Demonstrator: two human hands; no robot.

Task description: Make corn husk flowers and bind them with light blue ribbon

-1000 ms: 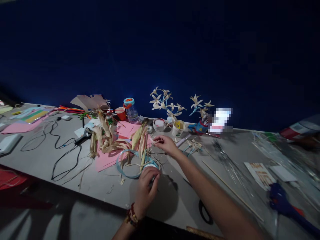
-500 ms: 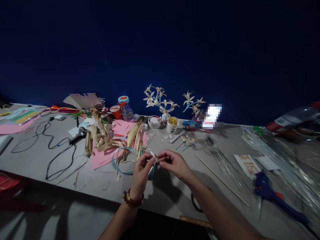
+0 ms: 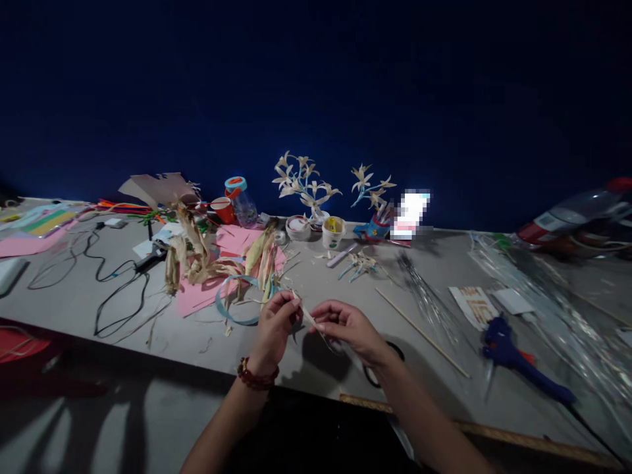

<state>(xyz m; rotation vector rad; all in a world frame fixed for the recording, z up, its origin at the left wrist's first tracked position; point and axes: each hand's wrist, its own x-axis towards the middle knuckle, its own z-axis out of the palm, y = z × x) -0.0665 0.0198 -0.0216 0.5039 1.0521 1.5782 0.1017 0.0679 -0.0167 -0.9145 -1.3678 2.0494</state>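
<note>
My left hand (image 3: 272, 329) pinches one end of a narrow pale husk strip (image 3: 307, 315) between thumb and fingers. At the strip's other end my right hand (image 3: 349, 331) grips it, so it stretches slantwise between the two. A thin strand seems to trail under my right fingers, too blurred to make out. Left of my left hand, a loop of light blue tape (image 3: 220, 307) rests on the table. Behind it lie dried corn husks (image 3: 259, 258) on pink paper (image 3: 190, 299). Black scissors (image 3: 369, 374) are partly hidden beneath my right forearm.
Pale husk flowers (image 3: 299, 176) on blue stems stand at the back, near a white tub (image 3: 334, 234). To the right lie a thin stick (image 3: 422, 331), wires (image 3: 428, 296), a blue glue gun (image 3: 526, 368) and clear plastic wrapping (image 3: 548, 309). Black cables (image 3: 118, 303) run across the left.
My hands have moved slightly apart, and the pale strip now lies stretched between them. The whole view has shifted a little; the things on the table stay put.
</note>
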